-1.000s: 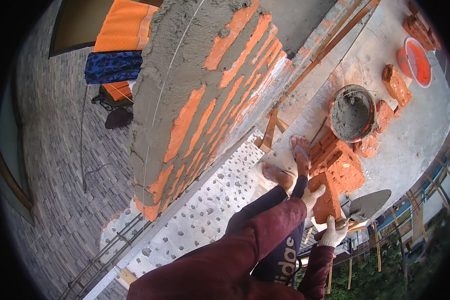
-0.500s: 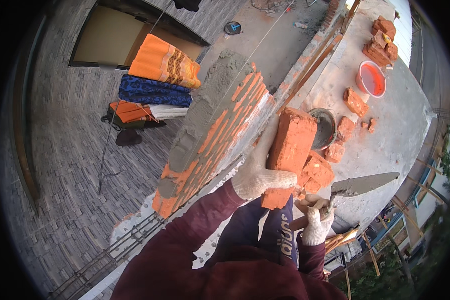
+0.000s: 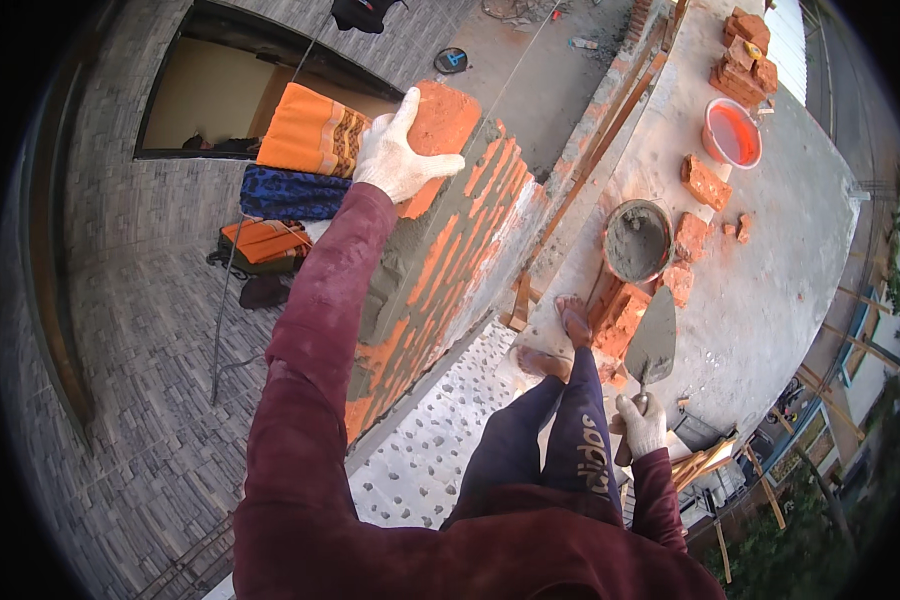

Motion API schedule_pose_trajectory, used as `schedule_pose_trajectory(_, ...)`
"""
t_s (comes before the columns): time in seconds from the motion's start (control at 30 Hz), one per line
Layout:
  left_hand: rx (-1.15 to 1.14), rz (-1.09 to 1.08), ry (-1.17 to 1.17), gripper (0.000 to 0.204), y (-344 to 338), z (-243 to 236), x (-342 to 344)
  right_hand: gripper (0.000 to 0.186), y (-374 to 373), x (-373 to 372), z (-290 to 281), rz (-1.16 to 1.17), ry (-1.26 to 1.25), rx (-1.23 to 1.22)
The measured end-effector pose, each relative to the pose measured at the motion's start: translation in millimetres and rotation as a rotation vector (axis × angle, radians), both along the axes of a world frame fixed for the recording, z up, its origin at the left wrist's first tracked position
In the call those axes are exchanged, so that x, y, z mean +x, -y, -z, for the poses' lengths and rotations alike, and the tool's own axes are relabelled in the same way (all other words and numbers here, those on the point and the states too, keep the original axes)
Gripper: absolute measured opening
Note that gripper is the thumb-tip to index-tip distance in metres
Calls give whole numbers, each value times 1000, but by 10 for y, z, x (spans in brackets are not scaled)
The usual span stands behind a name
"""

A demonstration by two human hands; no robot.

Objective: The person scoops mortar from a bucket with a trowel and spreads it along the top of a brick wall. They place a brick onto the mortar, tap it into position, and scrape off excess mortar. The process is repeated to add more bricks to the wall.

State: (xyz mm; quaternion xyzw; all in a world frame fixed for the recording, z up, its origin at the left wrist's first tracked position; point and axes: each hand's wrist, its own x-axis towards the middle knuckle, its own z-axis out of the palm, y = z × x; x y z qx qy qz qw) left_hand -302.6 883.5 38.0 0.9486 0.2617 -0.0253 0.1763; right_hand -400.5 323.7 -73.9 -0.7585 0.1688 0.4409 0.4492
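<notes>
My left hand (image 3: 402,160), in a whitish knitted glove, grips an orange brick (image 3: 442,118) at the far end of the brick wall (image 3: 440,260). The brick sits at the wall's mortared top; whether its underside touches the mortar is hidden. Thumb and fingers spread over its near side. Down at the right, my right hand (image 3: 640,424), gloved with bare fingertips, is closed round the handle of a trowel (image 3: 653,338). The trowel's grey, mortar-smeared blade points away from me. A taut string (image 3: 522,62) runs from near the brick toward the far side.
A round mortar pan (image 3: 638,242) stands right of the wall among loose bricks (image 3: 705,182). Farther off are an orange-red bucket (image 3: 732,133) and stacked bricks (image 3: 745,72). Folded cloths (image 3: 310,130) hang left of the wall. Wooden strips (image 3: 610,140) line the ledge.
My left hand has carried the brick from in front of me up and left onto the far part of the wall. The trowel has swung from pointing right to pointing away from me.
</notes>
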Motion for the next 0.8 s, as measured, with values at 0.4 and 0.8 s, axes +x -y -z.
schedule_pose_trajectory(0.4, 117, -49, -60, 123, 137, 128, 90, 35, -148, 45, -127, -209, -9, -76)
schedule_pose_trajectory(0.8, 159, -13, -51, 121, 144, 188, 140, 37, -511, 372, -333, -244, -113, 2)
